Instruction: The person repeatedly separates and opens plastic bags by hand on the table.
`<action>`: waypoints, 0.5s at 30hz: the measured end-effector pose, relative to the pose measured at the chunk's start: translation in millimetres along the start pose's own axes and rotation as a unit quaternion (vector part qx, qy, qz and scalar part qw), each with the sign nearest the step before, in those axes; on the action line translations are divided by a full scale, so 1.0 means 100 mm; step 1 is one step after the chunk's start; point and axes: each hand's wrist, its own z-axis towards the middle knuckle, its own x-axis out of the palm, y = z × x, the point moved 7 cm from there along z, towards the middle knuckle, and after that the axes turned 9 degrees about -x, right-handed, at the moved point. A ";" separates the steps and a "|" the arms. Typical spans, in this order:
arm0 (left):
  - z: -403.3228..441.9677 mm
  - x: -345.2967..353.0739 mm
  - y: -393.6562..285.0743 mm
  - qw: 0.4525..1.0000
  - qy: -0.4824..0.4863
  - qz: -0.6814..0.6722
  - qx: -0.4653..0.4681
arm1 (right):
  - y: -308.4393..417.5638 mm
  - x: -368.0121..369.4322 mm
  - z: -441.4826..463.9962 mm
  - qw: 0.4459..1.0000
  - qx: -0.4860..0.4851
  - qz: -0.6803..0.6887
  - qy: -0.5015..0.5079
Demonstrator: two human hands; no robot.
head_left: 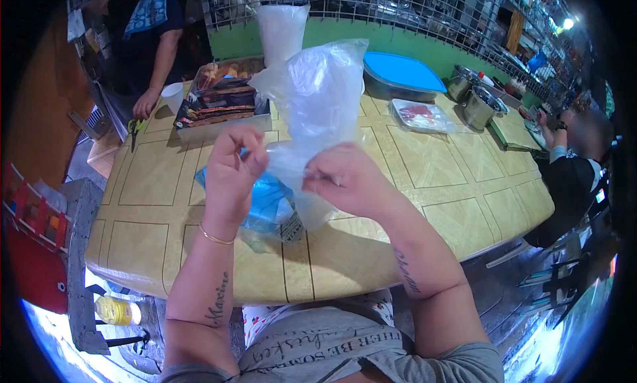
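Observation:
Both hands are raised over the near middle of the table, with thin clear plastic between them. My left hand [235,161] has its fingers curled in a pinch, and the film of a clear plastic bag [285,161] reaches its fingertips. On the other side, my right hand [348,177] pinches the same film between thumb and fingers, slightly blurred. Just beyond stands a larger bunch of clear plastic bags [322,94], upright and puffed out. Below the hands lies a crumpled blue plastic bag [265,197] with some dark print beside it, partly covered by my left hand.
A metal tray [225,127] holds dark skewered food, beside a white cup [172,96] and scissors [135,132]. At the back are a blue-lidded container [405,72], a wrapped pack [421,115] and metal pots [481,108]. One person [149,64] stands left; another [577,164] sits right.

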 end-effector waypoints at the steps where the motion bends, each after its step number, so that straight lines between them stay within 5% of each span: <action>1: -0.04 0.13 -0.19 0.999 -0.011 0.035 0.029 | -0.02 0.04 -0.02 0.990 0.021 0.125 0.062; 4: -0.18 0.28 -0.32 0.977 0.089 0.187 0.041 | -0.02 0.01 -0.07 0.952 0.032 0.298 0.059; 8: -0.23 0.45 -0.22 0.944 0.186 0.258 0.090 | -0.26 -0.11 -0.14 0.832 0.090 0.546 0.019; 10: -0.23 0.40 -0.23 0.960 0.201 0.181 0.068 | -0.35 -0.27 -0.14 0.810 0.086 0.579 -0.038; 13: -0.16 0.36 -0.32 0.980 0.179 0.057 0.065 | -0.43 -0.44 -0.05 0.700 0.036 0.699 -0.139; 15: -0.07 0.33 -0.41 0.985 0.159 -0.017 0.059 | -0.52 -0.55 0.05 0.711 0.041 0.672 -0.201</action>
